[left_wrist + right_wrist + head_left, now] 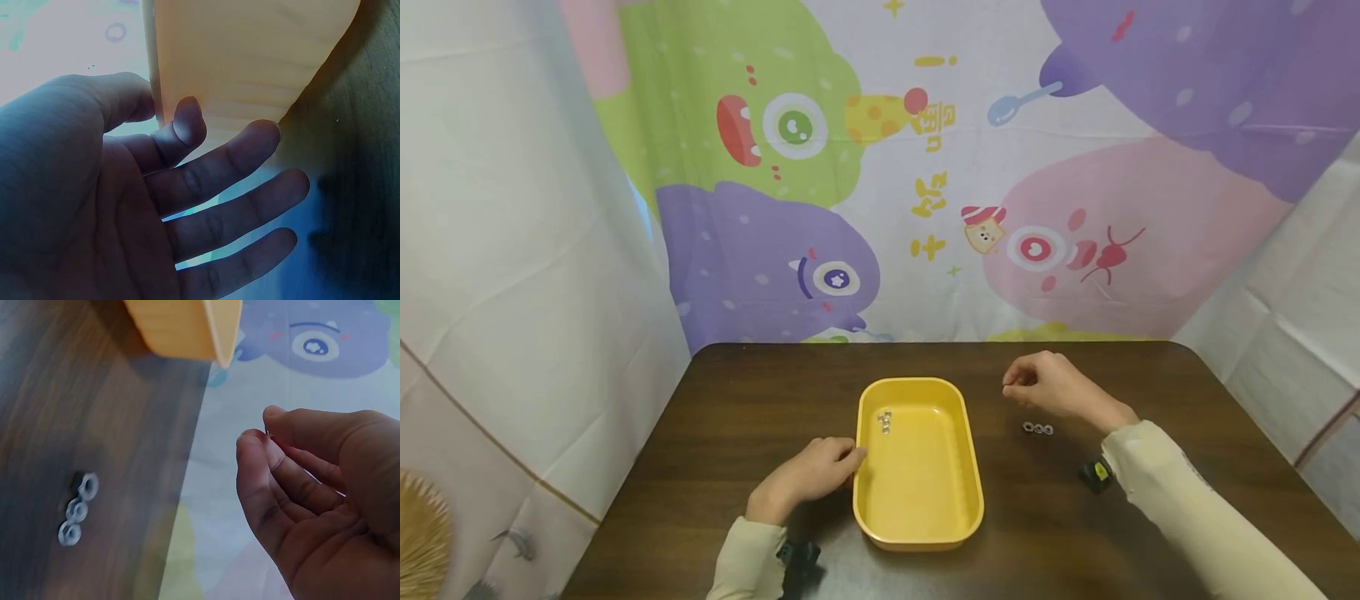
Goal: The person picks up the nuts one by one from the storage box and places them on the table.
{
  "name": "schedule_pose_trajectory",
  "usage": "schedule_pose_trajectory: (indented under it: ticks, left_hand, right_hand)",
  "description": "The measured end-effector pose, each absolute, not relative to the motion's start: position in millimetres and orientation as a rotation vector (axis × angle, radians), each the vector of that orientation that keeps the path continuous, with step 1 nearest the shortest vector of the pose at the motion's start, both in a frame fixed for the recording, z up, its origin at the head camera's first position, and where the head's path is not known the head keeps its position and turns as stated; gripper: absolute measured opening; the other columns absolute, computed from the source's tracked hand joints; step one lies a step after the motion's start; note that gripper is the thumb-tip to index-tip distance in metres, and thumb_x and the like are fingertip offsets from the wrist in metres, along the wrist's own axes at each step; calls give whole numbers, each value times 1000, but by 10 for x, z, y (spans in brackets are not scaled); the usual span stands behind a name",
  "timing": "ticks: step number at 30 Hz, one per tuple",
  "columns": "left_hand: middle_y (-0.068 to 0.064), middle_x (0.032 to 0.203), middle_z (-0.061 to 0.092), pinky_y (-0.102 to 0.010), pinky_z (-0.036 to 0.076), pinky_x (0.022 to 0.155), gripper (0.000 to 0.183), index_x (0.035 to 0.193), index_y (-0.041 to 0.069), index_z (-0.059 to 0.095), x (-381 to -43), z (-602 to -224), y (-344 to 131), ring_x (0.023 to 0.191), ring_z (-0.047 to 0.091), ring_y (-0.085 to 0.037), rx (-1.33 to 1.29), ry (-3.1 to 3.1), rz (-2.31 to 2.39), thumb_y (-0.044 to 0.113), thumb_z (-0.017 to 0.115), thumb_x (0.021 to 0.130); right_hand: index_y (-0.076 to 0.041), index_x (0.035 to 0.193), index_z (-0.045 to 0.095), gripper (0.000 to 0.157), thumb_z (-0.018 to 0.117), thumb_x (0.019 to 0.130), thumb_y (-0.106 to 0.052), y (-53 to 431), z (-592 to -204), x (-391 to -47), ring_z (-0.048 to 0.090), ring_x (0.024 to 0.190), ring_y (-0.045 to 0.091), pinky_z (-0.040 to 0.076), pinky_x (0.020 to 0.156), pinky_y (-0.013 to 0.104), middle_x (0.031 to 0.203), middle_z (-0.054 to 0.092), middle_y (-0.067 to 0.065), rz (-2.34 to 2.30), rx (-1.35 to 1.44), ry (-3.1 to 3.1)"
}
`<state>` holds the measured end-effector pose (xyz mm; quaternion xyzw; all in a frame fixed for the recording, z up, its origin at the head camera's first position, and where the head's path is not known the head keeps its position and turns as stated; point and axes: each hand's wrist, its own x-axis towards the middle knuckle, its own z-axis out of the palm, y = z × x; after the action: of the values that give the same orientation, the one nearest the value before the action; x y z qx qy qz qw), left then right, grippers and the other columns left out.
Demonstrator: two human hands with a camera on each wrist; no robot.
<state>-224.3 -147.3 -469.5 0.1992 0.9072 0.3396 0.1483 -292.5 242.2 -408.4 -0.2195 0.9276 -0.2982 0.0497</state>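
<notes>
A yellow rectangular tray point(918, 500) stands on the table, several small metal nuts point(885, 422) lying inside near its far left corner. On the tray's left rim, my left hand point(811, 475) pinches the wall between thumb and index finger; the other fingers point(240, 212) stretch loosely outside it. To the right of the tray, my right hand point(1051, 385) is raised over the table. Its thumb and index fingertip pinch a tiny metal nut point(268, 432), mostly hidden, with just a glint showing. Three nuts point(1038, 429) sit in a row below that hand.
The dark wooden table point(737, 400) ends at a printed cloth point(925, 308) hanging behind it. White cloth hangs at both sides. Black wrist cameras point(1096, 473) sit close to the tabletop.
</notes>
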Motion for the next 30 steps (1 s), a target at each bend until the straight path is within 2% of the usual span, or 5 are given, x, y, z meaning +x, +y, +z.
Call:
schedule_pose_trajectory:
  ticks: [6,13,19,30]
  left_hand:
    - [2,70,54,-31,42,60,36,84,12,61,-2255,-4706,-1483,62,49,-14,561,2613,964,32,45,110]
    - [2,71,55,-31,42,62,40,85,13,62,-2267,-4711,-1491,63,50,-13,581,2601,968,38,44,110]
    - [2,70,54,-30,42,60,40,84,13,62,-2261,-4705,-1479,62,49,-13,584,2607,969,39,44,110]
    - [2,69,54,-30,42,60,39,83,13,62,-2258,-4697,-1464,61,50,-12,565,2611,953,35,45,110]
  right_hand:
    - [-6,97,72,6,74,94,-10,2566,-4194,-2944,64,68,15,52,61,26,83,72,9,-906,-651,2846]
    - [-6,94,72,6,76,91,-10,2713,-4291,-2936,60,68,10,49,60,25,79,70,0,-883,-628,2898]
    - [-8,91,73,4,76,91,-11,2846,-4394,-2941,59,70,9,48,62,24,80,71,-2,-853,-635,2911]
    - [-5,92,71,6,74,93,-10,3037,-4607,-2883,58,59,10,49,55,26,73,66,1,-914,-507,2823]
